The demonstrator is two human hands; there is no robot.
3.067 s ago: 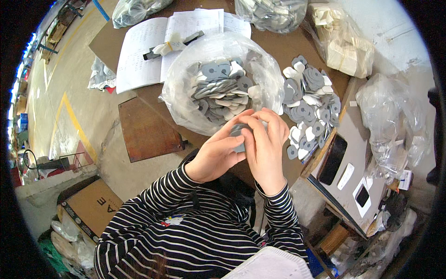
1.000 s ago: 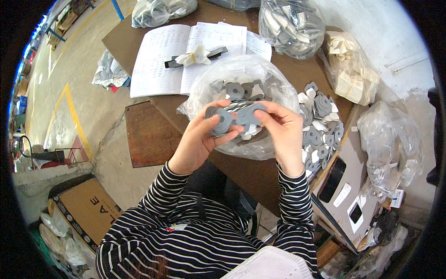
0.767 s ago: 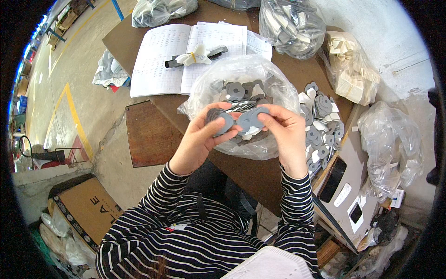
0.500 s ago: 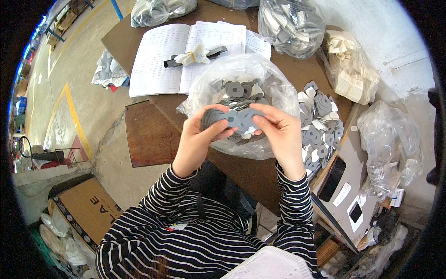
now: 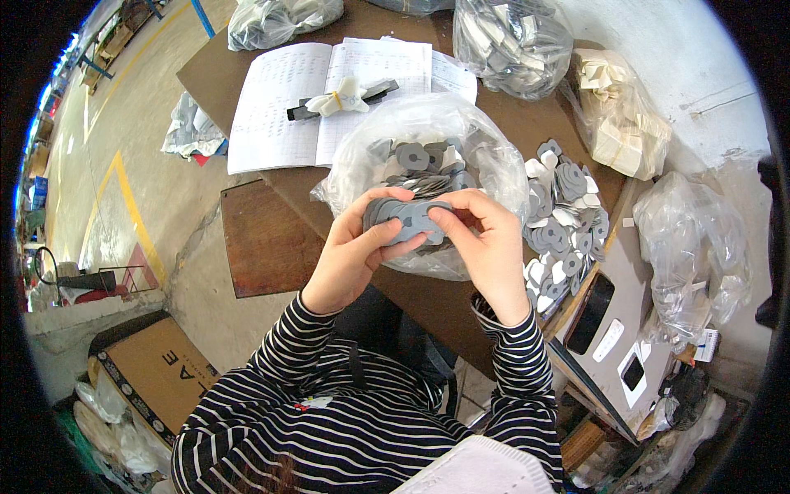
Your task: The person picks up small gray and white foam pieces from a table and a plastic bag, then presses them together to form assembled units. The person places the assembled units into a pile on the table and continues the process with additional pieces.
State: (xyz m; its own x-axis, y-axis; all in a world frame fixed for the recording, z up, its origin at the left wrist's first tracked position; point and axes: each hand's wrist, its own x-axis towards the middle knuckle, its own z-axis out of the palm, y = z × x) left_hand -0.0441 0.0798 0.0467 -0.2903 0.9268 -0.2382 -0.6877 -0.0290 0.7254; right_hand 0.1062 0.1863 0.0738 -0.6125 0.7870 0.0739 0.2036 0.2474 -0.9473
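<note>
A stack of flat grey rounded pieces with holes is held between my two hands over an open clear plastic bag. My left hand grips the stack's left side, thumb on top and fingers behind. At its right end, my right hand pinches the pieces between thumb and fingers. More grey pieces fill the bag beneath. To the right of the bag, a loose pile of grey and white pieces lies on the brown table.
Behind the bag lies an open notebook with a bundle of dark strips on it. Filled plastic bags stand along the back and right. A black phone rests on a board at the right. A cardboard box sits lower left.
My right hand has moved left, closer to my left hand. The grey pieces, spread between the hands before, now sit closer together in a tighter stack.
</note>
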